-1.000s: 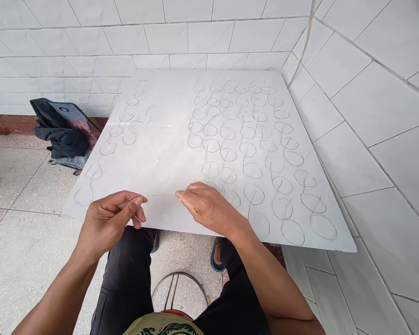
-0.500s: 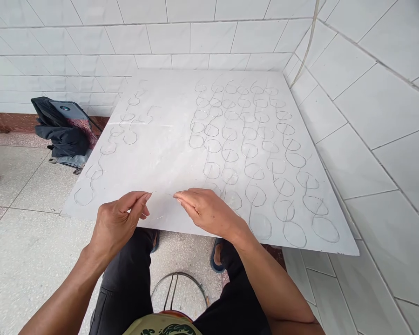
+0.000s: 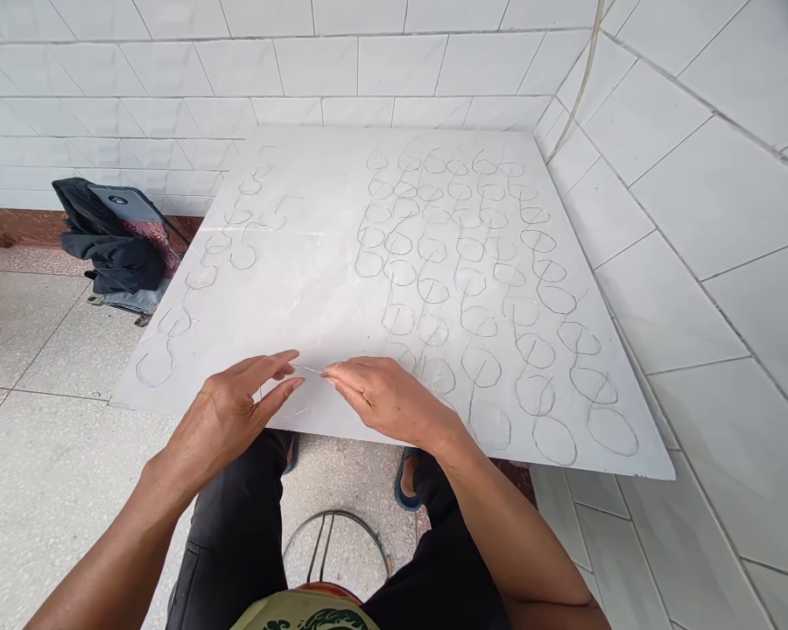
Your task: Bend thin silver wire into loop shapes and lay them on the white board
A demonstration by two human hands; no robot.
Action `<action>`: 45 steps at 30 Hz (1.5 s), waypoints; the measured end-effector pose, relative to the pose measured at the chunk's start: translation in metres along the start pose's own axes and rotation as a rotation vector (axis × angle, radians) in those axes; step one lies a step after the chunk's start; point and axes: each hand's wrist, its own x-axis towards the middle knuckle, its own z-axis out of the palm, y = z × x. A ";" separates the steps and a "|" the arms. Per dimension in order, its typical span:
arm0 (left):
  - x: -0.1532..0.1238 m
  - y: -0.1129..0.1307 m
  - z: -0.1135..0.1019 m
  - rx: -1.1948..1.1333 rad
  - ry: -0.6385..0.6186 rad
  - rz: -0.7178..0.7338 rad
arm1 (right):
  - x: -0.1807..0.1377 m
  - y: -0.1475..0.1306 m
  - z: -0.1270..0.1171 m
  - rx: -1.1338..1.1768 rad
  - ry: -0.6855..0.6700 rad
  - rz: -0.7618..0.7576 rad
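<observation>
A short length of thin wire spans the gap between my hands near the front edge of the white board. My right hand pinches its right end between thumb and fingers. Beside the other end, my left hand has its thumb and fingers spread apart, with the wire's tip close to the fingertips. Whether the left fingers touch it I cannot tell. Rows of bent wire pieces with round loops lie across the board's right half. Several smaller curved wire pieces run along its left side.
Tiled walls border the board at the back and right, and a pale cord hangs in the corner. Dark cloth and a bag sit on the floor at left. A metal ring-shaped stool frame stands between my legs.
My left hand has gone from a pinch to spread fingers and shifted slightly right, nearer the right hand. My right hand keeps its pinch almost in place.
</observation>
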 end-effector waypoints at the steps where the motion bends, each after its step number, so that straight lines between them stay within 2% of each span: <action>1: 0.002 -0.001 -0.001 0.003 -0.016 0.070 | 0.000 0.000 0.000 -0.004 -0.007 -0.006; 5: 0.010 -0.006 -0.004 0.031 -0.015 0.214 | -0.002 0.001 -0.005 -0.026 -0.026 -0.023; 13: 0.012 -0.006 -0.001 0.059 0.029 0.240 | -0.008 0.006 -0.010 -0.079 -0.034 -0.123; 17: 0.010 -0.002 0.002 0.073 0.028 0.182 | -0.008 0.005 -0.009 -0.085 -0.045 -0.132; 21: 0.006 -0.003 0.005 0.075 0.043 0.147 | -0.008 0.003 -0.009 -0.063 -0.038 -0.065; 29: 0.000 -0.002 0.023 0.237 0.220 0.122 | -0.006 -0.005 -0.007 -0.088 -0.008 0.121; 33: -0.002 0.002 0.036 0.273 0.304 0.062 | -0.005 -0.007 -0.010 -0.027 0.005 0.169; 39: -0.006 0.008 0.050 0.224 0.282 -0.065 | -0.003 -0.005 -0.009 0.125 0.043 0.205; 45: -0.008 0.016 0.053 0.184 0.269 -0.157 | -0.001 0.000 -0.004 0.169 0.103 0.219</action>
